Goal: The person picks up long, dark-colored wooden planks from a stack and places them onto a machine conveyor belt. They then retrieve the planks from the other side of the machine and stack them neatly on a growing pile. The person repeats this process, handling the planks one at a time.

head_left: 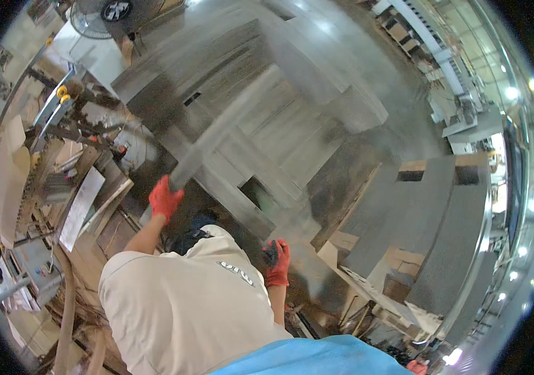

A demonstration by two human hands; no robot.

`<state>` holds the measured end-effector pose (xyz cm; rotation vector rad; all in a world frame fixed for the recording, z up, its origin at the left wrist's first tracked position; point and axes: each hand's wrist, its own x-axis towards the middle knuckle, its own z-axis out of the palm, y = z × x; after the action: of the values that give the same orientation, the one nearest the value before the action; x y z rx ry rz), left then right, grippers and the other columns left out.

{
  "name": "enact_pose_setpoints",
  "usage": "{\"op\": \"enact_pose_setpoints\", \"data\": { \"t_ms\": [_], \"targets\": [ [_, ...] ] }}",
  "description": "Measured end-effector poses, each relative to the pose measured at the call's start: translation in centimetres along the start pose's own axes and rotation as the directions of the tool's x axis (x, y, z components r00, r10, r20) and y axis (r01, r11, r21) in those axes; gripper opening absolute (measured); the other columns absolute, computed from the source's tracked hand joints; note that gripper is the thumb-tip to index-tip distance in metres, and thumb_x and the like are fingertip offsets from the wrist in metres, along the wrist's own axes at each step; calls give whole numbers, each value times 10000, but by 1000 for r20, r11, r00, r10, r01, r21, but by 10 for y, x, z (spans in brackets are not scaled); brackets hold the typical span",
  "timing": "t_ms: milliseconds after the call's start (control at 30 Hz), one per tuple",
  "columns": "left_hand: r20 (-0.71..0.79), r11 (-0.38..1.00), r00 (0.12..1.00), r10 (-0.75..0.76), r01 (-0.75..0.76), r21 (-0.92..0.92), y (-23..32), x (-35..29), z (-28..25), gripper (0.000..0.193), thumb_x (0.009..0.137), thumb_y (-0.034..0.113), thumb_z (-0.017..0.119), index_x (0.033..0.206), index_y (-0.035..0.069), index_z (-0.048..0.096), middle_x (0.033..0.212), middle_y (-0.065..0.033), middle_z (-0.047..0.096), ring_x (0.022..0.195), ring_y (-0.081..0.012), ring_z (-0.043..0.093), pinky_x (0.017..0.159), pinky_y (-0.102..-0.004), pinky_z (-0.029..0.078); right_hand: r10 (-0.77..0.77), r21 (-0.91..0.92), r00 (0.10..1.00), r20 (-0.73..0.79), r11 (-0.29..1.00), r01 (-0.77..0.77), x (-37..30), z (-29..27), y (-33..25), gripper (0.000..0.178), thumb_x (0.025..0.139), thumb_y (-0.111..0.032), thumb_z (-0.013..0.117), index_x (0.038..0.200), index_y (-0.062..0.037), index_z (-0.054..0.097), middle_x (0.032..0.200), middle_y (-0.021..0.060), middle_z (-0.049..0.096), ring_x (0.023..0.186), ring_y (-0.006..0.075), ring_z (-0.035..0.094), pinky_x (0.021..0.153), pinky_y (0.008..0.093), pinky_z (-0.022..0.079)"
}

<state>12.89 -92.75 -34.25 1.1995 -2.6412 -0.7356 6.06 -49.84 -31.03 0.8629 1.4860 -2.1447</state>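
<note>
A red glove covers my left hand (165, 199), whose fingers close round the near end of a long grey bar (223, 128). The bar is smeared by motion and slants away to the upper right, over grey panels (267, 134). Lower and to the right is my right hand (277, 262), also in a red glove with a dark patch. Its fingers are curled beside the near edge of the panels; what they hold, if anything, I cannot make out. My forearms come out of beige short sleeves.
Stacked grey boards (404, 219) with cut-outs lie at the right. Wooden pieces and a white strip (82, 208) crowd the left, with a fan (101, 15) beyond. Blue cloth (317, 357) covers part of the lower edge. A long machine (429, 47) stands at the far right.
</note>
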Motion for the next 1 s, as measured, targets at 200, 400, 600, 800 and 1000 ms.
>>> {"op": "enact_pose_setpoints", "data": {
  "t_ms": [200, 400, 600, 800, 1000],
  "targets": [
    [-116, 999, 993, -28, 24, -42, 11, 214, 25, 568, 792, 416, 794, 1208, 83, 596, 1175, -168, 703, 1119, -384, 665, 900, -505, 539, 76, -275, 995, -69, 957, -92, 29, -2, 17, 176, 973, -115, 687, 1131, -131, 611, 1016, 50, 669, 838, 235, 694, 733, 405, 597],
    [71, 981, 986, -152, 142, 130, 35, 369, 23, 601, 762, 463, 812, 1214, 109, 632, 1202, -166, 697, 1194, -366, 654, 940, -503, 537, 191, -303, 953, -234, 917, -258, 3, 6, -12, 157, 973, -109, 685, 1109, -135, 611, 995, 41, 655, 843, 213, 668, 732, 403, 601],
    [-136, 891, 962, -235, 270, 366, 9, 426, 54, 623, 766, 475, 816, 1279, 181, 621, 1414, -88, 560, 1304, -343, 549, 1004, -610, 435, 289, -311, 882, -373, 856, -412, 15, -51, 2, 104, 995, -180, 655, 1079, -154, 601, 910, 62, 683, 802, 272, 676, 653, 465, 567],
    [-482, 658, 585, -652, 752, 23, -38, 404, 111, 837, 773, 506, 816, 1420, 115, 457, 1500, -152, 462, 1373, -335, 450, 1054, -645, 320, 239, -228, 896, -374, 913, -339, -5, -84, 41, 123, 1017, -202, 626, 1105, -124, 590, 1046, 102, 690, 870, 283, 681, 745, 465, 582],
    [190, 82, 372, -909, 605, -792, -174, 388, 151, 939, 824, 552, 794, 1456, -8, 382, 1505, -230, 509, 1336, -355, 536, 1104, -448, 431, 357, -341, 852, -382, 803, -489, -36, -130, 36, 157, 990, -155, 695, 1132, -101, 655, 1089, 58, 680, 927, 197, 665, 766, 385, 566]
  ]
}}
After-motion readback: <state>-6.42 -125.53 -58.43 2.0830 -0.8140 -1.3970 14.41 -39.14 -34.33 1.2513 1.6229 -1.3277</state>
